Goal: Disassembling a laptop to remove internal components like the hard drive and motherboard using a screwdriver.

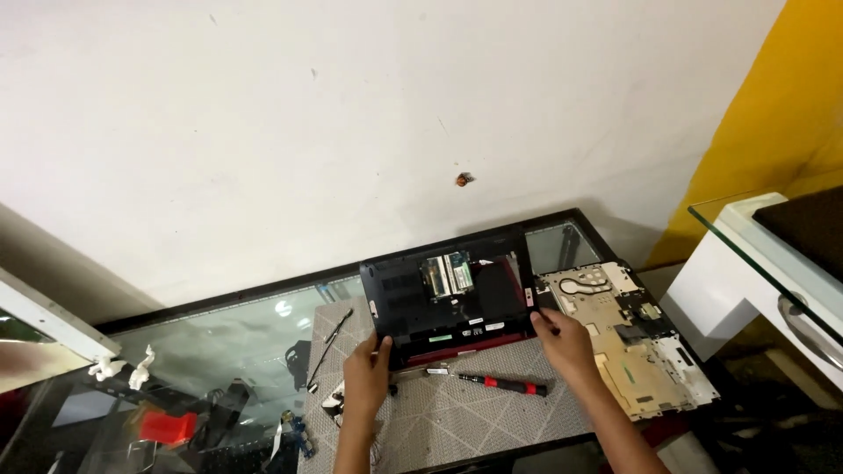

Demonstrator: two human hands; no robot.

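Got my left hand [367, 373] gripping the opened laptop [452, 294] at its near-left corner, right hand [566, 342] pinching its right edge. Laptop's on the grey mat [474, 412], screwdriver [500, 383] just beside it.

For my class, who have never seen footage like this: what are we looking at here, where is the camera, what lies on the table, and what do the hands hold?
There is one picture, taken by a camera on a person's head, looking down at their own bare hands. There is no machine. Both hands grip an opened laptop base, black with a red edge, its circuit parts exposed: the left hand at its near left corner, the right hand at its right side. It rests on a grey mat on a glass table. A red-and-black screwdriver lies on the mat; a removed metal panel lies to the right.
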